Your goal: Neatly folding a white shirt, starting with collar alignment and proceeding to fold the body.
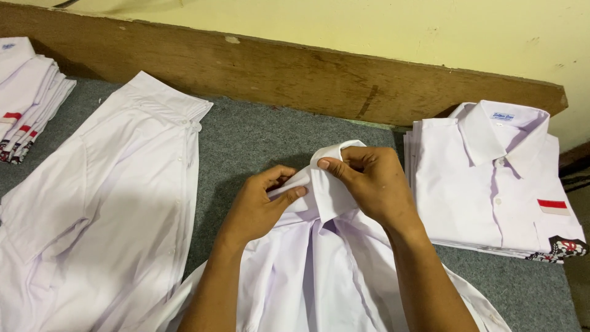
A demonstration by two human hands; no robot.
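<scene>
Pinched the collar of the shirt between both hands: left hand on the collar's left wing, thumb over fingertips; right hand gripping the collar's upper fold, fingers curled, thumb pressed on the cloth. Lay front-up at the near middle of the table, collar toward the far edge, body running off the near edge of view.

Flanked on the right by a stack of folded white shirts, just beside the right forearm, red-and-white patch on the top shirt's pocket, patterned fabric showing at the stack's near right corner. Flanked on the left by a spread shirt, laid flat toward the near left corner, close to the left forearm but apart from it. Sat at the far left corner: another pile of folded shirts, well apart from the hands.

Bounded along the far edge by a wooden board against a yellow wall. Left bare grey cover between collar and board, and in narrow strips either side of the held shirt.
</scene>
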